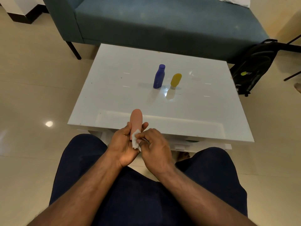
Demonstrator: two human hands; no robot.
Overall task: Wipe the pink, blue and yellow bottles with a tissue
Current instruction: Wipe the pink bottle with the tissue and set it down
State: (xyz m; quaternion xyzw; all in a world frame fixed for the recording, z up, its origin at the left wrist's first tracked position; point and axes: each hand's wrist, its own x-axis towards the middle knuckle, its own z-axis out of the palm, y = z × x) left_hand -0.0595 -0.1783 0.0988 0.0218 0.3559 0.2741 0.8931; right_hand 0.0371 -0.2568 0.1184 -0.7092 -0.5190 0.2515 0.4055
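left hand (123, 144) grips the smooth pink plastic bottle (136, 121); right hand (153, 144) pinches a small white tissue (135, 140) against it.

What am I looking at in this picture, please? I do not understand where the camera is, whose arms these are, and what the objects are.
There is no machine here. The one picture comes from a camera worn on a person's head, looking forward and down, so the two arms belong to that seated person.

The left hand holds a pink bottle near the table's front edge. The right hand pinches a small white tissue and presses it against the lower part of that bottle, to wipe it.

On the white glossy table stand a blue bottle and, just to its right, a shorter yellow bottle. They are close but apart.

Behind the table is a teal sofa. A black backpack sits on the floor at the right.
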